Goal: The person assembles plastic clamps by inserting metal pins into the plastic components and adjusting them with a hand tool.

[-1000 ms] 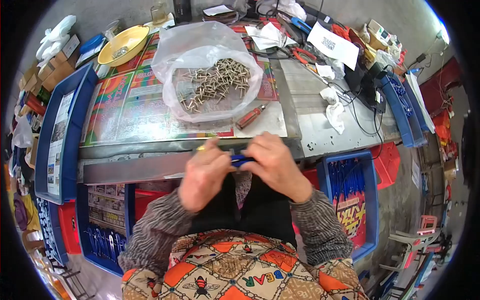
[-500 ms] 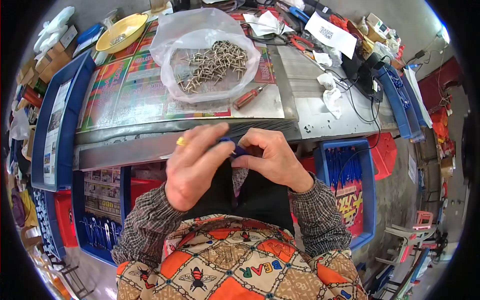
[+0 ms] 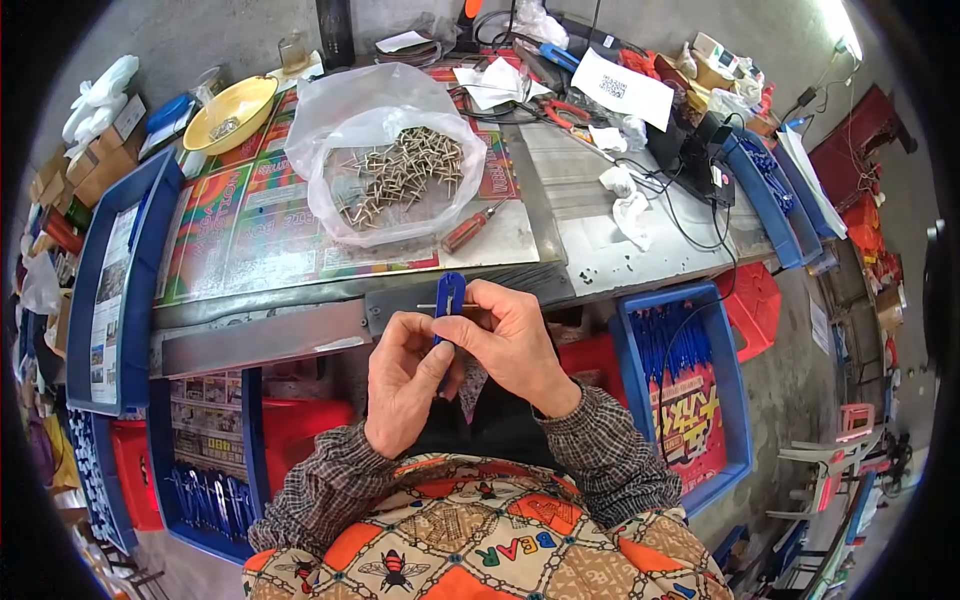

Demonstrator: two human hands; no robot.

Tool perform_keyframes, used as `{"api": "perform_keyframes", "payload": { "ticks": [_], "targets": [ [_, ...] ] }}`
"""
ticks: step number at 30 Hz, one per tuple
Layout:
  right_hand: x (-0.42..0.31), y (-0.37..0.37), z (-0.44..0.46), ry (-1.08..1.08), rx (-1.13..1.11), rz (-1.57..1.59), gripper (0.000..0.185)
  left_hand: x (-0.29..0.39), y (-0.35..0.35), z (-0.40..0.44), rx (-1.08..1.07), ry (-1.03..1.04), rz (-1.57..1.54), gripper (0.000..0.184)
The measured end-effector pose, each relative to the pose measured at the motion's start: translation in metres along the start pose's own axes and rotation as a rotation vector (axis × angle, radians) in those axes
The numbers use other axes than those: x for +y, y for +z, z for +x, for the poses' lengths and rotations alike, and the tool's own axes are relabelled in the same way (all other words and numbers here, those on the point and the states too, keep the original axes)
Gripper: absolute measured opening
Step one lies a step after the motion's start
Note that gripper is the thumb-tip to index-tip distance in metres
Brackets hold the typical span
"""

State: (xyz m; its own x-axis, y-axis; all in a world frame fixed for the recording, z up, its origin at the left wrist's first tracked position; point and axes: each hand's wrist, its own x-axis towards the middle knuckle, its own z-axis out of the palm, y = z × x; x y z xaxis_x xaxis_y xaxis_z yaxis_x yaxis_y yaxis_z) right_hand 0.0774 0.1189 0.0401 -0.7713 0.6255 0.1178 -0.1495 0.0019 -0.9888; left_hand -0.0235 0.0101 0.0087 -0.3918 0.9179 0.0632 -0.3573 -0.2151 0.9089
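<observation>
A long blue slotted plastic handle (image 3: 451,290) stands upright between my two hands, over the table's front edge. My left hand (image 3: 402,378) is closed on its lower part, thumb against it. My right hand (image 3: 515,345) pinches its middle, with the thumb across the front. A thin metal pin pokes out crosswise on the handle's left side. Fingers hide the rest of both. Beyond them lies an open clear plastic bag (image 3: 345,222) with a pile of T-shaped metal pins (image 3: 405,165). A screwdriver with a red handle (image 3: 463,233) rests beside the bag.
Blue trays with blue pieces stand low at the right (image 3: 738,420) and the left (image 3: 155,450). Another blue tray (image 3: 140,330) sits at the table's left edge. A yellow bowl (image 3: 205,130), red-handled pliers (image 3: 565,113) and black cables (image 3: 715,240) are further back.
My left hand was raised with fingers spread; now it has closed on the blue handle. The handle has come up into clear sight, upright. The camera view has shifted.
</observation>
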Motion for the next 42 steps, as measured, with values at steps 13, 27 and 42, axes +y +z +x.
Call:
{"api": "perform_keyframes", "payload": {
  "ticks": [13,27,42],
  "targets": [
    [0.0,0.005,0.003,-0.091,0.02,-0.039,0.021,0.003,0.006,-0.002,0.073,0.013,-0.144,0.011],
    [0.004,0.005,0.004,-0.408,0.108,-0.534,0.015,0.008,0.006,-0.004,0.065,0.008,-0.16,0.01],
    [0.002,0.011,0.001,-0.068,0.077,0.02,0.016,0.006,0.008,-0.005,0.085,0.001,-0.125,0.01]
  ]
}}
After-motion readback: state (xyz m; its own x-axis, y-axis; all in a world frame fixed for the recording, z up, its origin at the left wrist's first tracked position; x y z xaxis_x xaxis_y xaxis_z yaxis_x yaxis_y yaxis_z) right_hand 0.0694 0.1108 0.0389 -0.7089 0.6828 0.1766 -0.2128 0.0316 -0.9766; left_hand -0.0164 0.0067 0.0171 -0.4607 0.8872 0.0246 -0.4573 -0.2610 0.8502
